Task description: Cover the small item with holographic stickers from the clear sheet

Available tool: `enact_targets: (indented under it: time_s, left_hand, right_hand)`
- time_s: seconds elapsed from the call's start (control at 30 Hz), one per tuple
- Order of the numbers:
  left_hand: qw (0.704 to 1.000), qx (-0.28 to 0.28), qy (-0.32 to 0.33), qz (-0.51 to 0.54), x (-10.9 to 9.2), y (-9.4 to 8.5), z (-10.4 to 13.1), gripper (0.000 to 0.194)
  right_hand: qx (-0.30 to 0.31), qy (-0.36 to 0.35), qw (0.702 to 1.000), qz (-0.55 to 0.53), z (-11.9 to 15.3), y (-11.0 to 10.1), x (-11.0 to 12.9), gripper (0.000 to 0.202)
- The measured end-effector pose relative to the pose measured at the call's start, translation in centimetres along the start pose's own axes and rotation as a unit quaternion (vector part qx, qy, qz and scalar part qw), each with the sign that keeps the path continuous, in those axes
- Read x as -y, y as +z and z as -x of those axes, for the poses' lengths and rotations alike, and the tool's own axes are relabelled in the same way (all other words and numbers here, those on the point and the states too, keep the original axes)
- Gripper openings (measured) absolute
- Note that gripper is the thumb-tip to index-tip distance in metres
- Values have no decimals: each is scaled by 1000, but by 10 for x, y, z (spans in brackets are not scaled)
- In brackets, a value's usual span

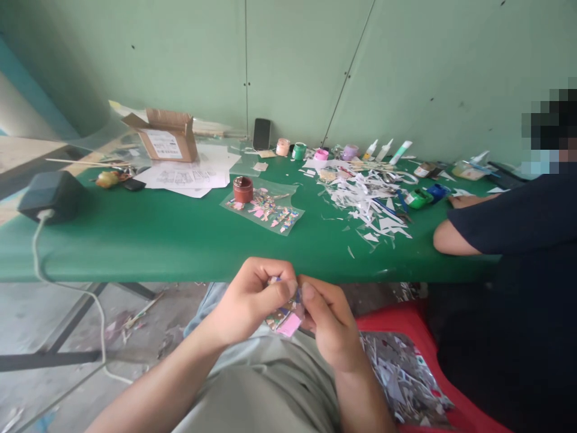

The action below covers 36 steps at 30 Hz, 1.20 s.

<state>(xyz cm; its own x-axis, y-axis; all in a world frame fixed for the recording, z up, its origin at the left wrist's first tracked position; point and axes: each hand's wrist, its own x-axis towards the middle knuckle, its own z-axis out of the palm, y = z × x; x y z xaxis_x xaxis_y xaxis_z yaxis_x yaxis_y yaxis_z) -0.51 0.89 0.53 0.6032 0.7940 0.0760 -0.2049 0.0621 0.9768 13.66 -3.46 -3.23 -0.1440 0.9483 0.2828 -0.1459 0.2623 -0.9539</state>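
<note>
While the multicoloured piece (pixel 285 317) was pinched between left hand (pixel 250 300) and right hand (pixel 332 322) before the green table (pixel 157 240), it was judged light, thin, bendable, best gripped by its edges.

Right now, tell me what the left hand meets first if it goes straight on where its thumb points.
The left hand, holding the patterned piece, would likely meet the right hand first; the gap between them is unclear.

pink-patched multicoloured piece (pixel 285 316), plain green tabletop (pixel 180 234)
</note>
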Motion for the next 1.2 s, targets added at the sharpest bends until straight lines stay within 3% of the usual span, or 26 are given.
enact_targets:
  time_s: [0.5,0.87,1.03,1.2]
  left_hand:
    - [999,-41,10,-15,0,2,-6,36]
    - [995,-84,16,-49,2,3,-16,37]
    - [994,-90,1,-66,6,-1,-17,35]
    - [968,-120,27,-220,8,-3,-12,33]
  right_hand:
    - [8,1,999,35,-1,-8,-4,51]
    - [33,53,996,-58,-10,-15,-17,55]
    - [-41,80,992,-92,-16,-9,-26,57]
    - [-110,40,991,-57,-19,-8,-22,51]
